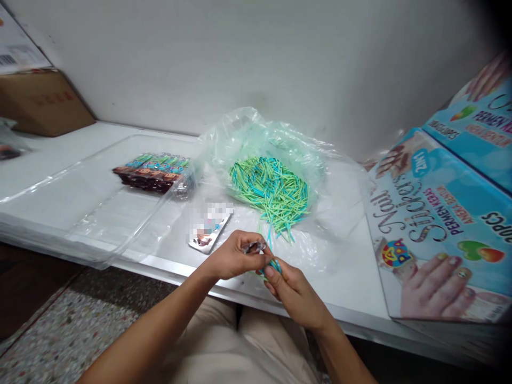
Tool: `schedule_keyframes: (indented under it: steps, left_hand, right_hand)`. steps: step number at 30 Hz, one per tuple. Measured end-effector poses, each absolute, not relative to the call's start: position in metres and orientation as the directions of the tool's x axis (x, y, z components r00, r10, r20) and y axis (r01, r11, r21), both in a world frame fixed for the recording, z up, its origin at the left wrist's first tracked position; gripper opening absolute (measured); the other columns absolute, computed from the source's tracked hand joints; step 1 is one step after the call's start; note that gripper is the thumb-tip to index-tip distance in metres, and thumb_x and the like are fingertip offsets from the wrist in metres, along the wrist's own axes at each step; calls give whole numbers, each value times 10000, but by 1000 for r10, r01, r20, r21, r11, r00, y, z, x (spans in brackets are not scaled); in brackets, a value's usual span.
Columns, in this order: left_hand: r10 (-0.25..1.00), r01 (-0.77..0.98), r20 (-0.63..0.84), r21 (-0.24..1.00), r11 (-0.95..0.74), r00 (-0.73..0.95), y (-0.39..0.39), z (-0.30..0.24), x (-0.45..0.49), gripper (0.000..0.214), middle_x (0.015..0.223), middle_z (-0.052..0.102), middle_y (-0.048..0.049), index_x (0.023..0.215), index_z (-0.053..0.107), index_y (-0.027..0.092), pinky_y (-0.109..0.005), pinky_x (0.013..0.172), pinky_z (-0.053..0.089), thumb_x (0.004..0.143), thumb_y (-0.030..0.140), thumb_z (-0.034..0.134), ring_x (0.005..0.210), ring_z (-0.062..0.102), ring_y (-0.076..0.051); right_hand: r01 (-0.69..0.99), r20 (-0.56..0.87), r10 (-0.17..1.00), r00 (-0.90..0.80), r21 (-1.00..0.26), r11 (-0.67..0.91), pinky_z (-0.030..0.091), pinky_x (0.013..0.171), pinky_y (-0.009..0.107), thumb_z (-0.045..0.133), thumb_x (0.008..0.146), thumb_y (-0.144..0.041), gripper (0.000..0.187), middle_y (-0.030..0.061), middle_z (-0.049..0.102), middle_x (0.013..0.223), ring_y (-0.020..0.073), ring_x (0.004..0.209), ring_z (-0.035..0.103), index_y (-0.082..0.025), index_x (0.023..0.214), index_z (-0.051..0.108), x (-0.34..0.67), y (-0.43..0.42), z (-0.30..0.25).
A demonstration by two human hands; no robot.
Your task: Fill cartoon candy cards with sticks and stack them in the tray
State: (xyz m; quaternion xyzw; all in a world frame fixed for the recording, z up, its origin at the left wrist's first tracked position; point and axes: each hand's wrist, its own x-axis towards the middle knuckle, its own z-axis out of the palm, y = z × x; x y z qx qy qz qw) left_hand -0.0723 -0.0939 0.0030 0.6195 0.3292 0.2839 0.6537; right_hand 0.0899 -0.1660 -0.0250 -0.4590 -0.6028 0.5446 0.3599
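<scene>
1. Plain off-white wall (240, 53) runs right across the back, evenly lit.
2. White table (52, 160) sits flush against it, its front edge slanting down to the right.
3. Below at left, speckled grey terrazzo floor (60, 330).
4. Far left corner, a brown cardboard box (40, 101) on the table, against the wall.
5. Soft light, faint shadows.

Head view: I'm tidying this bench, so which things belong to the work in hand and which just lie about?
In hand: left hand pinching a small wrapper; right hand pinching a few sticks; pile of sticks on the plastic bag.
Lying about: flat packet; packets in the clear tray; cardboard box; sticker boxes.
</scene>
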Motion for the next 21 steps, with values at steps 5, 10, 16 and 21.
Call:
schedule_keyframes:
  steps: [5, 10, 16, 21]
  left_hand:
    - [783, 66, -114, 994, 93, 612, -95, 4, -73, 210, 577, 551, 2, 694, 650, 92, -207, 550, 374, 700, 297, 695, 542, 464, -82]
    - [857, 134, -28, 990, -48, 514, -96, 6, -72, 240, 647, 608, -20, 859, 718, 97, -206, 552, 368, 737, 297, 669, 575, 479, -95]
    - [924, 221, 74, 961, -167, 376, -111, 10, -69, 145, 660, 614, -12, 766, 693, 127, -201, 552, 341, 766, 262, 638, 601, 462, -99]
    - [985, 192, -37, 981, 4, 168, -121, -3, -66, 233, 550, 398, 46, 752, 658, 130, -197, 503, 274, 765, 362, 646, 544, 343, -80]
  right_hand:
    - [194, -57, 949, -311, -981, 5, 280, 502, 229, 362, 974, -456, 324, -45, 395, 636, 91, 552, 334, -196, 793, 435, 89, -166, -25]
    - [283, -19, 972, -234, -958, 49, 306, 534, 238, 369, 974, -424, 290, -42, 439, 634, 108, 570, 391, -203, 802, 446, 91, -159, -27]
    - [460, 74, 984, -160, -877, 141, 318, 555, 256, 374, 973, -353, 246, -24, 503, 654, 135, 596, 461, -220, 772, 427, 94, -153, -25]
    - [511, 115, 987, -112, -845, 157, 326, 556, 266, 352, 977, -346, 237, -12, 513, 669, 146, 603, 485, -229, 779, 410, 92, -153, -25]
